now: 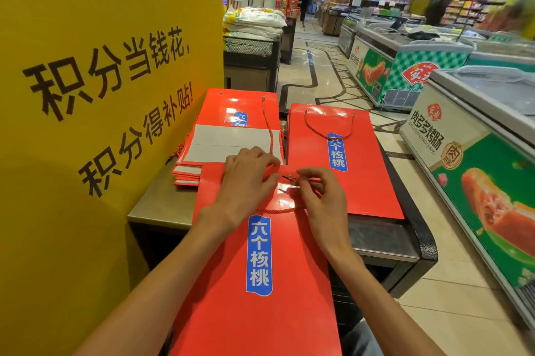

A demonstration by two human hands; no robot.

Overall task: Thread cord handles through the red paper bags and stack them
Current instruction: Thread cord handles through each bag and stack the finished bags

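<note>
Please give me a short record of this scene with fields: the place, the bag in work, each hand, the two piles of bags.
place: shop aisle, metal counter beside a yellow sign
bag in work: red paper bag lying flat, nearest the person
left hand: presses on the bag's top edge
right hand: fingers pinch the red cord at the eyelet
far left pile: bags with a loose cord on top
right pile: top bag has its cord handle threaded
</note>
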